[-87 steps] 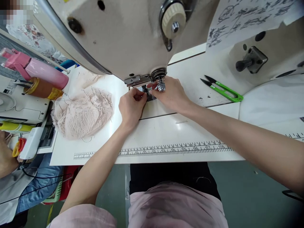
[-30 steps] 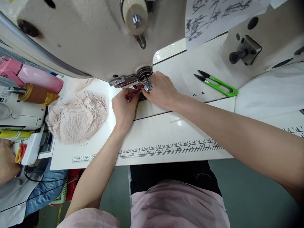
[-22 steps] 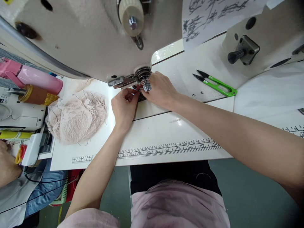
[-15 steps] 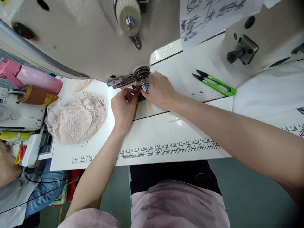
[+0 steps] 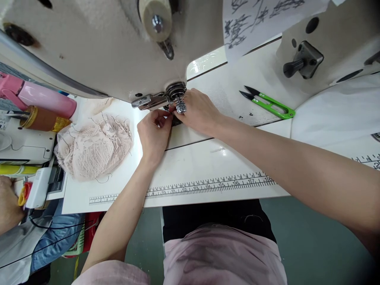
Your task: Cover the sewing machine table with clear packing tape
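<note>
Both of my hands meet under the head of a sewing machine [image 5: 118, 47], close to its needle area. My left hand [image 5: 154, 132] is closed in a pinch, thumb against forefinger. From the right, my right hand [image 5: 198, 111] reaches in with its fingers bent together, their tips partly behind the machine's thread tension knob [image 5: 180, 105]. What the fingertips hold is too small and too covered to make out. Left of my left hand lies a heap of pale pink lace [image 5: 92, 148] with loose dark threads on it.
Green thread snips [image 5: 271, 105] lie on the machine bed, right of my right hand. White fabric [image 5: 341, 111] is at the right. A printed ruler [image 5: 208, 188] runs along the table's front edge. A pink bottle [image 5: 47, 97] and another person's arm [image 5: 10, 206] are at the left.
The view has shifted very slightly. Both hands keep their place under the machine head, with only a small movement at the fingertips.
</note>
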A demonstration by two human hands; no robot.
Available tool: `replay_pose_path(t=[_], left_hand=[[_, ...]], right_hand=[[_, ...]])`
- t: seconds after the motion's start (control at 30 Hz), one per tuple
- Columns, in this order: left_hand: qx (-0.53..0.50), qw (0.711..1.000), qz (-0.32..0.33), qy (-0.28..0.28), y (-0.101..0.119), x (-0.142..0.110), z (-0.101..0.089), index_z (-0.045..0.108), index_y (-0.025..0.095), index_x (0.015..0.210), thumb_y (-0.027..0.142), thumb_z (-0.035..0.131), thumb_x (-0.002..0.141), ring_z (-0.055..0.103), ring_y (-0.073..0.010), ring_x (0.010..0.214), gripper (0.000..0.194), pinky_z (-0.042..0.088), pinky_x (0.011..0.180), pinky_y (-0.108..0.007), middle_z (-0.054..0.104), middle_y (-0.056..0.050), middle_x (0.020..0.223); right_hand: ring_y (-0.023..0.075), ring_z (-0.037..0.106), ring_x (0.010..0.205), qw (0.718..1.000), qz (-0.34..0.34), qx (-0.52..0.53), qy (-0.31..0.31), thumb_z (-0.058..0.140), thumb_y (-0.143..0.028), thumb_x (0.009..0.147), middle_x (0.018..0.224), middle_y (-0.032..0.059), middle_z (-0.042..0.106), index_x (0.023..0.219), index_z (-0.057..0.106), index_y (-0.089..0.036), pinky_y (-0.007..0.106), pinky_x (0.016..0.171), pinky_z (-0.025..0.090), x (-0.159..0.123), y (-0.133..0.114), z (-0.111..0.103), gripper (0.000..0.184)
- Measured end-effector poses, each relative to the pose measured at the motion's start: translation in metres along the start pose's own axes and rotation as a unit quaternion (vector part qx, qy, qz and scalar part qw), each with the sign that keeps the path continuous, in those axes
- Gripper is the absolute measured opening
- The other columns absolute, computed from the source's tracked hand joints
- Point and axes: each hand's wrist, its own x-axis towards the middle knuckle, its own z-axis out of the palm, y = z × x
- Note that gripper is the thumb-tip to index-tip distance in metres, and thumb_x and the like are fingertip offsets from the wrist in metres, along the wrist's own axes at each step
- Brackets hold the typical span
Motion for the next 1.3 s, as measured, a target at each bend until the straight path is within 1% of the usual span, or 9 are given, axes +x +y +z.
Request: replay_pose_path(t=[0.13, 0.23, 0.4, 0.57, 0.7, 0.83, 0.97, 1.1, 1.3], left_hand=[[-0.007, 1.000, -0.002, -0.001, 0.001, 0.000, 0.000, 0.074, 0.021, 0.082, 0.020, 0.067, 0.076, 0.054, -0.0112, 0.061, 0.009, 0.044, 0.066, -0.024, 0.068, 0.003, 0.070], [-0.010, 1.000, 0.001, -0.002, 0.000, 0.000, 0.000, 0.074, 0.020, 0.081, 0.020, 0.067, 0.076, 0.055, -0.0111, 0.062, 0.008, 0.044, 0.066, -0.024, 0.069, 0.002, 0.071], [-0.002, 1.000, 0.006, -0.003, -0.002, 0.000, 0.001, 0.074, 0.021, 0.082, 0.021, 0.066, 0.077, 0.055, -0.0120, 0.063, 0.010, 0.045, 0.067, -0.024, 0.070, 0.002, 0.074], [-0.008, 1.000, 0.004, -0.006, 0.000, 0.000, 0.000, 0.073, 0.020, 0.080, 0.021, 0.067, 0.076, 0.054, -0.0115, 0.061, 0.007, 0.043, 0.065, -0.024, 0.068, 0.002, 0.072], [-0.011, 1.000, 0.008, -0.010, 0.001, -0.002, -0.001, 0.072, 0.020, 0.080, 0.021, 0.065, 0.076, 0.053, -0.0109, 0.060, 0.009, 0.042, 0.063, -0.024, 0.066, 0.002, 0.069], [-0.012, 1.000, 0.022, -0.004, 0.000, -0.002, -0.001, 0.072, 0.019, 0.080, 0.017, 0.061, 0.076, 0.054, -0.0108, 0.062, 0.012, 0.043, 0.065, -0.024, 0.066, 0.002, 0.069], [0.009, 1.000, 0.014, -0.002, 0.002, -0.002, -0.002, 0.073, 0.020, 0.079, 0.017, 0.060, 0.076, 0.057, -0.0121, 0.064, 0.013, 0.045, 0.068, -0.024, 0.070, 0.002, 0.072], [0.013, 1.000, 0.019, 0.003, 0.002, -0.002, -0.002, 0.073, 0.019, 0.079, 0.017, 0.060, 0.077, 0.058, -0.0121, 0.065, 0.013, 0.045, 0.068, -0.024, 0.071, 0.001, 0.073], [0.013, 1.000, 0.022, 0.007, 0.001, -0.001, -0.001, 0.074, 0.019, 0.079, 0.018, 0.061, 0.076, 0.059, -0.0125, 0.065, 0.014, 0.045, 0.067, -0.024, 0.072, 0.002, 0.073]], right_hand=[[0.0249, 0.061, 0.104, 1.000, -0.011, -0.007, -0.015, 0.041, -0.003, 0.093, 0.107, 0.0094, 0.067, 0.110, 0.067, -0.015, 0.037, 0.091, 0.043, 0.000, -0.002, -0.005, 0.034], [0.0251, 0.062, 0.103, 1.000, -0.017, -0.006, -0.022, 0.042, -0.003, 0.093, 0.106, 0.0099, 0.067, 0.106, 0.068, -0.014, 0.036, 0.090, 0.043, 0.000, -0.003, -0.007, 0.031], [0.0253, 0.061, 0.102, 1.000, -0.010, 0.000, -0.024, 0.042, -0.003, 0.093, 0.105, 0.0102, 0.066, 0.101, 0.068, -0.014, 0.036, 0.088, 0.042, -0.001, -0.004, -0.009, 0.029], [0.0247, 0.062, 0.102, 1.000, -0.002, -0.004, -0.020, 0.043, -0.003, 0.095, 0.105, 0.0089, 0.066, 0.103, 0.068, -0.015, 0.035, 0.086, 0.042, 0.000, -0.002, -0.006, 0.029], [0.0243, 0.063, 0.102, 1.000, 0.006, -0.004, -0.005, 0.043, -0.006, 0.096, 0.104, 0.0081, 0.066, 0.103, 0.069, -0.015, 0.035, 0.086, 0.044, 0.001, 0.000, -0.001, 0.028], [0.0238, 0.064, 0.100, 1.000, 0.015, 0.003, 0.012, 0.042, -0.009, 0.096, 0.104, 0.0079, 0.067, 0.101, 0.070, -0.016, 0.035, 0.083, 0.047, 0.001, 0.003, 0.003, 0.029], [0.0229, 0.064, 0.097, 0.999, 0.018, 0.010, 0.025, 0.043, -0.010, 0.095, 0.103, 0.0076, 0.067, 0.098, 0.070, -0.016, 0.033, 0.080, 0.046, 0.002, 0.005, 0.006, 0.027], [0.0217, 0.064, 0.097, 0.999, 0.023, 0.019, 0.026, 0.042, -0.007, 0.094, 0.106, 0.0067, 0.068, 0.097, 0.070, -0.016, 0.032, 0.080, 0.046, 0.002, 0.006, 0.006, 0.029], [0.0228, 0.066, 0.100, 0.999, 0.026, 0.031, 0.013, 0.041, -0.007, 0.094, 0.108, 0.0070, 0.068, 0.101, 0.071, -0.015, 0.033, 0.082, 0.048, 0.002, 0.005, 0.005, 0.032]])
